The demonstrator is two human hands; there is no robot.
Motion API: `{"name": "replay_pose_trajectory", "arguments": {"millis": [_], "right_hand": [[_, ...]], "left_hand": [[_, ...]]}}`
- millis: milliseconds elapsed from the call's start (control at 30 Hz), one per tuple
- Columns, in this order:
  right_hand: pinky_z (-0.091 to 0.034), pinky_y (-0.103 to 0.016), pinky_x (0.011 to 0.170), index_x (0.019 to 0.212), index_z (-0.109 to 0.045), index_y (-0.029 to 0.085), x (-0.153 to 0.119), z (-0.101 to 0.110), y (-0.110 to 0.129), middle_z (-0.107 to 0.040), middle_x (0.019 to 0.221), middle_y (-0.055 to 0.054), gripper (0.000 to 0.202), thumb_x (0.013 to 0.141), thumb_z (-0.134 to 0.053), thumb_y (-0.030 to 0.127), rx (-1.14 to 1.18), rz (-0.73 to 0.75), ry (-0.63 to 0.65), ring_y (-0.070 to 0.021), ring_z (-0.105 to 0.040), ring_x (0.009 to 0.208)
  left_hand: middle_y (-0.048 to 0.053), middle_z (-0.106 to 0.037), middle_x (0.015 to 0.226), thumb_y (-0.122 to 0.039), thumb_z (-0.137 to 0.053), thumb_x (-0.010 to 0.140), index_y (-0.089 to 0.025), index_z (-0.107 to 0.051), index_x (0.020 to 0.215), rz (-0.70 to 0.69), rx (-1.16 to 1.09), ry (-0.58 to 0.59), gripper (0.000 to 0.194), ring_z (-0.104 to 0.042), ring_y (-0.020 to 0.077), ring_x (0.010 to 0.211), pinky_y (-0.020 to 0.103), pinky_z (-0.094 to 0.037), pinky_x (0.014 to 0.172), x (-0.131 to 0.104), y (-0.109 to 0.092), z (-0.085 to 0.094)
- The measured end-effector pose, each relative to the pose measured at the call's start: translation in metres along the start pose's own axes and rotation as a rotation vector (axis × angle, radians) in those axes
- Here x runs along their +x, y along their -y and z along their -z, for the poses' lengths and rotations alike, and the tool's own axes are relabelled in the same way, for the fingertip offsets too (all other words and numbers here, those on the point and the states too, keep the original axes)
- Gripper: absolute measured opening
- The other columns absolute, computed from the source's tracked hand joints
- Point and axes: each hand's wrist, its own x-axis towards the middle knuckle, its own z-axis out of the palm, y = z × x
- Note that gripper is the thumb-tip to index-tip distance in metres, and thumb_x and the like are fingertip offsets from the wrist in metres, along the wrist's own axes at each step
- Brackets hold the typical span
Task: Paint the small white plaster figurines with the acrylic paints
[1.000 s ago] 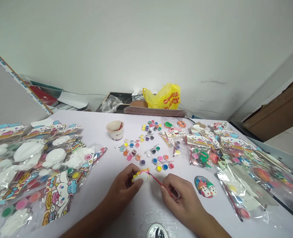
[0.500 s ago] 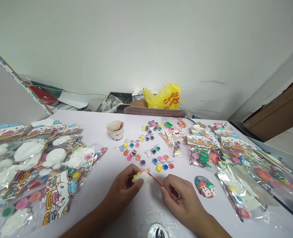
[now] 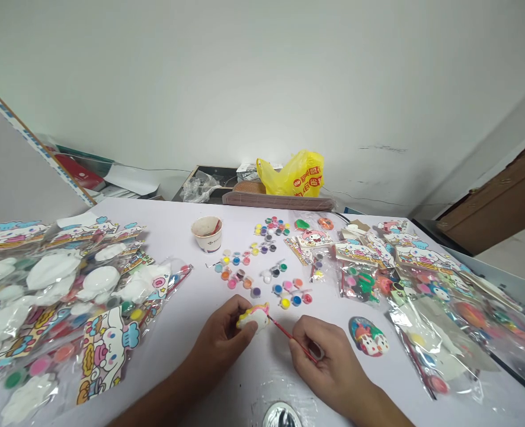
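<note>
Between the thumb and fingers of my left hand (image 3: 227, 332) is a small white plaster figurine (image 3: 258, 319), with yellow and pink paint along its upper edge. My right hand (image 3: 327, 356) pinches a thin red paintbrush (image 3: 284, 330), its tip at the figurine's right edge. Just beyond the hands lie strips of small paint pots (image 3: 285, 302) in many colours. A painted round plaster piece (image 3: 369, 336) rests on the table to the right of my right hand.
A paper cup (image 3: 207, 233) with a brush inside stands behind the paint pots. Bagged white plaster figures (image 3: 53, 270) cover the table's left side. More bagged kits (image 3: 440, 332) spread over the right. A yellow plastic bag (image 3: 293, 175) sits past the far edge.
The brush tip has shifted slightly down along the figurine's right edge. Both hands keep nearly the same place and the same grips.
</note>
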Motion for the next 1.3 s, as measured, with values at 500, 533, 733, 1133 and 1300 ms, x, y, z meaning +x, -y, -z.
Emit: {"name": "replay_pose_trajectory", "arguments": {"millis": [500,533,733,1133,1300], "right_hand": [[-0.029,-0.020,0.046,0.067,-0.034,0.021,-0.003,0.001,0.000,-0.039,0.057,0.005,0.023,0.085,-0.046,0.014,-0.035,0.059,-0.082,-0.0086,-0.037,0.048],[-0.030,-0.020,0.046,0.068,-0.034,0.021,-0.003,0.001,0.000,-0.040,0.057,0.005,0.023,0.086,-0.046,0.015,-0.037,0.060,-0.083,-0.0086,-0.037,0.048],[-0.030,-0.020,0.047,0.068,-0.033,0.021,-0.001,-0.001,0.002,-0.039,0.058,0.005,0.023,0.085,-0.046,0.013,-0.029,0.057,-0.044,-0.0087,-0.036,0.049],[-0.028,-0.020,0.048,0.067,-0.029,0.021,-0.002,-0.005,0.006,-0.037,0.058,0.006,0.025,0.082,-0.047,0.012,0.002,0.047,-0.001,-0.0086,-0.035,0.050],[-0.027,-0.020,0.047,0.067,-0.029,0.021,-0.002,-0.003,0.005,-0.035,0.057,0.007,0.024,0.081,-0.046,0.012,-0.016,0.028,-0.011,-0.0084,-0.033,0.048]], "left_hand": [[-0.005,-0.039,0.068,-0.032,-0.054,0.084,-0.020,-0.048,0.081,-0.023,0.143,-0.061,0.014,-0.033,0.0120,0.061,0.023,-0.030,0.056,0.000,-0.003,-0.005],[-0.005,-0.040,0.069,-0.029,-0.054,0.083,-0.020,-0.049,0.082,-0.028,0.185,-0.072,0.011,-0.034,0.0122,0.061,0.024,-0.031,0.057,-0.001,-0.004,-0.007],[-0.003,-0.046,0.073,-0.017,-0.052,0.079,-0.020,-0.048,0.082,-0.128,0.447,-0.112,0.005,-0.040,0.0141,0.066,0.025,-0.035,0.062,-0.006,-0.006,-0.012],[-0.002,-0.047,0.076,-0.015,-0.051,0.082,-0.022,-0.047,0.082,-0.187,0.552,-0.116,0.007,-0.042,0.0150,0.068,0.025,-0.037,0.062,-0.006,-0.002,-0.012],[-0.003,-0.047,0.074,-0.016,-0.051,0.081,-0.021,-0.047,0.081,-0.174,0.536,-0.125,0.007,-0.042,0.0147,0.067,0.025,-0.036,0.062,-0.009,-0.004,-0.013]]}}
